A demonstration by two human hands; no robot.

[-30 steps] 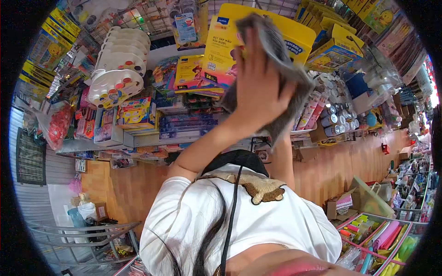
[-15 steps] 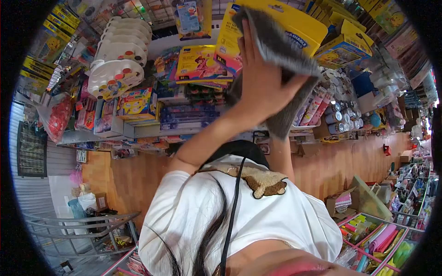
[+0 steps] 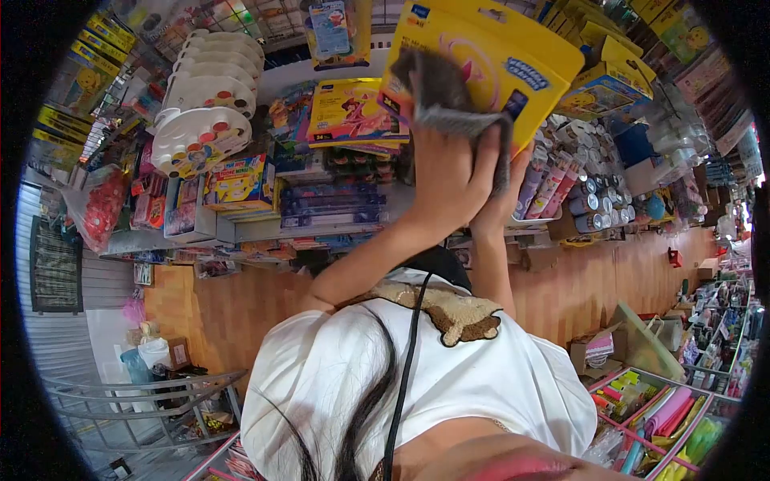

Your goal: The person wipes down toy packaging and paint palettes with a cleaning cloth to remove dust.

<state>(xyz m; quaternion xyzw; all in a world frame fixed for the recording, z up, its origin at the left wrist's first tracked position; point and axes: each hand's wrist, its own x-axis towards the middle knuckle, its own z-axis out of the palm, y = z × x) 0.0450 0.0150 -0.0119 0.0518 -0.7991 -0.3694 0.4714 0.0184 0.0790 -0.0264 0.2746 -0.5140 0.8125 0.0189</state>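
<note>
My left hand [image 3: 449, 180] is closed on a dark grey cloth [image 3: 473, 120], bunched and slightly blurred, which lies against the front of a large yellow crayon box [image 3: 525, 64]. The box is held up tilted, its hanging tab at the top. At its lower edge, my right hand [image 3: 499, 204] grips the box from below and behind; its fingers are partly hidden by the cloth and my left hand.
Ahead, shelves hold flat yellow-pink packs [image 3: 353, 112], white paint palettes [image 3: 204, 132], a colourful box [image 3: 239, 180] and several cans [image 3: 593, 204]. A yellow carton [image 3: 605, 80] stands right of the held box. Behind are a metal railing [image 3: 144, 393] and goods bins [image 3: 650, 425].
My left hand has drawn the cloth down and bunched it; before, it was spread with fingers outstretched over the box. More of the box front now shows.
</note>
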